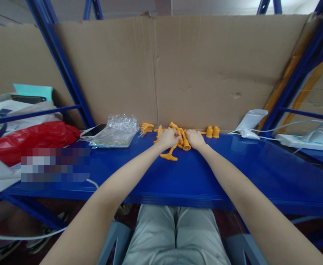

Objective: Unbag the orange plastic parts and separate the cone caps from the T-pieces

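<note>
A tall cardboard panel (216,66) is backing a blue worktop (178,184), with a clear plastic packet (115,136) lying off to the left. Near the panel's foot, a person's left hand (167,138) and right hand (195,138) are resting at either side of a heap of orange pieces (181,139). The fingers of both hands are bending down at the heap; whether they are grasping anything or merely touching, one cannot tell. The pieces are crossing one another, so a tug on one could be dragging its neighbours along. A T-shaped orange piece (168,157) is lying at the heap's near side, where the left wrist, pulling back, could be knocking it askew. Two small bell-shaped orange pieces (216,131) are standing upright beyond the right hand; an outward bump could be toppling them.
</note>
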A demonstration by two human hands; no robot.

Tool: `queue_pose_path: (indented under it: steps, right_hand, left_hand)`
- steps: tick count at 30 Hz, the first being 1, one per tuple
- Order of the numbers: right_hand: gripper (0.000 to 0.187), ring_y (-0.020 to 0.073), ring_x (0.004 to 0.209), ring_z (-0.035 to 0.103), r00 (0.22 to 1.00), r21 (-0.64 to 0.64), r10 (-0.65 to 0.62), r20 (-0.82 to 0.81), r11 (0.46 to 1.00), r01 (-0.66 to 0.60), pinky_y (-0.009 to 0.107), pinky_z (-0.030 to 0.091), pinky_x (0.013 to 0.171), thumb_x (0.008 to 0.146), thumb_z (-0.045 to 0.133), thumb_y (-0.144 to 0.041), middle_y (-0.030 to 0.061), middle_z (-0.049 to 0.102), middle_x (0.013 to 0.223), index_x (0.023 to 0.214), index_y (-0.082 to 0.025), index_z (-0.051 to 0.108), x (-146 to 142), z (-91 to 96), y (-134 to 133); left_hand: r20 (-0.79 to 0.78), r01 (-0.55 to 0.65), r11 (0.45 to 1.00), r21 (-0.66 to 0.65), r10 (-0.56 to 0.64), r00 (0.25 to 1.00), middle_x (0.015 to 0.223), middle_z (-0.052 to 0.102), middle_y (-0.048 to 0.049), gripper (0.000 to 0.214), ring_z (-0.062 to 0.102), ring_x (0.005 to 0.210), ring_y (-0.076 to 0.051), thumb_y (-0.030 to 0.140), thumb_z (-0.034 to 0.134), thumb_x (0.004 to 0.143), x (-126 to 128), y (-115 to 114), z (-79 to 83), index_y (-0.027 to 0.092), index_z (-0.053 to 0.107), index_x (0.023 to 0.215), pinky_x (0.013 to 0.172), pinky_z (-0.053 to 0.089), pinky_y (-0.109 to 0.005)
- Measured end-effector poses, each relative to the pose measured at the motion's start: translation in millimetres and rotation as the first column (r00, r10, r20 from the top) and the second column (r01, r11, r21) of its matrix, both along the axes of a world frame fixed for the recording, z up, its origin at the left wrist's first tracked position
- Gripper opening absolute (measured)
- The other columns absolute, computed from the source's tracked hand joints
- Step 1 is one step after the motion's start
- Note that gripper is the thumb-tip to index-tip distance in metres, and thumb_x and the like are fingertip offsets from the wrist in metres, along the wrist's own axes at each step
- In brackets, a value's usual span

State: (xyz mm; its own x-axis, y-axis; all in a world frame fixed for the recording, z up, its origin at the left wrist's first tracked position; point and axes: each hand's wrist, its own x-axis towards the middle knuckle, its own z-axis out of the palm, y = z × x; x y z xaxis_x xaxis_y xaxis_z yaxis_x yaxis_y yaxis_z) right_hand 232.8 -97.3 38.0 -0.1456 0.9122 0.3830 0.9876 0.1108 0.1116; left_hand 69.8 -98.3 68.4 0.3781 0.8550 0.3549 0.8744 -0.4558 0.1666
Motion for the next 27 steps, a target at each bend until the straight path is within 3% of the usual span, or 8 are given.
queue_pose_path:
  steps: [3, 6, 9, 12, 15, 19, 23, 27]
  right_hand:
    - [0.041, 0.0266, 0.119, 0.054, 1.000, 0.000, -0.003, 0.022, 1.000, 0.003, 0.037, 0.039, 0.094, 0.098, 0.026, -0.016, 0.0177, 0.063, 0.127, 0.120, -0.012, 0.060, -1.9, 1.1, -0.7]
    - [0.043, 0.0269, 0.123, 0.053, 0.998, -0.004, 0.015, 0.055, 1.000, -0.015, 0.039, 0.038, 0.100, 0.098, 0.025, -0.014, 0.0172, 0.061, 0.132, 0.122, -0.010, 0.061, -2.1, 1.0, -1.3]
    - [0.048, 0.0271, 0.135, 0.044, 0.997, -0.003, 0.045, 0.059, 0.999, -0.045, 0.045, 0.031, 0.110, 0.097, 0.024, -0.013, 0.0165, 0.052, 0.145, 0.132, -0.008, 0.056, 1.7, -2.8, -4.3]
    - [0.054, 0.0260, 0.145, 0.032, 0.997, -0.007, 0.075, 0.026, 0.997, -0.075, 0.052, 0.022, 0.116, 0.095, 0.025, -0.010, 0.0142, 0.040, 0.154, 0.145, -0.009, 0.045, 9.3, -10.0, -10.5]
    - [0.060, 0.0247, 0.147, 0.028, 0.996, 0.007, 0.089, -0.023, 0.996, -0.089, 0.056, 0.020, 0.117, 0.090, 0.028, -0.007, 0.0111, 0.037, 0.156, 0.149, -0.012, 0.040, 17.7, -16.1, -16.1]
    - [0.065, 0.0252, 0.146, 0.031, 0.995, 0.030, 0.082, -0.052, 0.996, -0.081, 0.059, 0.021, 0.116, 0.085, 0.032, -0.004, 0.0109, 0.039, 0.155, 0.147, -0.015, 0.044, 22.1, -17.8, -17.6]
    - [0.063, 0.0273, 0.144, 0.034, 0.987, 0.050, 0.141, -0.081, 0.989, -0.138, 0.062, 0.023, 0.115, 0.083, 0.034, -0.006, 0.0127, 0.041, 0.154, 0.144, -0.014, 0.048, 19.6, -14.1, -16.9]
    - [0.057, 0.0282, 0.141, 0.040, 0.969, 0.116, 0.196, -0.147, 0.977, -0.180, 0.061, 0.023, 0.116, 0.088, 0.032, -0.012, 0.0133, 0.047, 0.150, 0.142, -0.013, 0.051, 18.1, -7.9, -19.1]
  left_hand:
    - [0.062, -0.036, 0.999, 0.015, 0.035, 0.997, 0.100, 0.075, -0.0094, 0.036, 0.065, 0.105, -0.027, 0.047, 0.048, 0.093, 1.6, -6.3, -12.6, 0.019, 0.071, 0.092, 0.095, 0.043, -0.042]
    - [0.052, -0.022, 0.996, 0.085, 0.018, 0.998, 0.113, 0.071, -0.0130, 0.036, 0.060, 0.114, -0.030, 0.044, 0.051, 0.092, 4.0, -11.7, -24.4, 0.017, 0.067, 0.109, 0.101, 0.038, -0.045]
    - [0.033, 0.010, 0.994, 0.112, -0.014, 0.999, 0.129, 0.063, -0.0176, 0.054, 0.054, 0.124, -0.031, 0.037, 0.055, 0.091, 4.6, -16.0, -31.0, 0.014, 0.047, 0.139, 0.108, 0.032, -0.047]
    - [0.017, 0.070, 0.992, 0.107, -0.072, 0.997, 0.132, 0.062, -0.0150, 0.064, 0.052, 0.127, -0.029, 0.032, 0.052, 0.092, 1.9, -19.2, -31.7, 0.022, 0.030, 0.152, 0.110, 0.029, -0.049]
    - [-0.031, 0.128, 0.988, 0.083, -0.126, 0.992, 0.129, 0.065, -0.0107, 0.055, 0.053, 0.127, -0.029, 0.028, 0.050, 0.092, -1.1, -20.9, -30.8, 0.029, 0.040, 0.146, 0.112, 0.026, -0.054]
    - [0.003, 0.148, 0.987, 0.061, -0.148, 0.989, 0.129, 0.065, -0.0114, 0.044, 0.054, 0.126, -0.028, 0.023, 0.054, 0.089, -0.8, -18.5, -33.0, 0.022, 0.054, 0.133, 0.114, 0.023, -0.056]
    - [0.246, 0.116, 0.985, 0.125, -0.144, 0.958, 0.119, 0.068, -0.0105, 0.038, 0.060, 0.116, -0.027, 0.025, 0.059, 0.088, -1.2, -8.5, -33.6, 0.018, 0.056, 0.125, 0.106, 0.039, -0.047]
    - [0.532, 0.079, 0.977, 0.199, -0.175, 0.828, 0.107, 0.069, -0.0079, 0.027, 0.066, 0.091, -0.020, 0.017, 0.057, 0.087, -13.9, 5.7, -26.5, 0.017, 0.057, 0.114, 0.090, 0.050, -0.036]
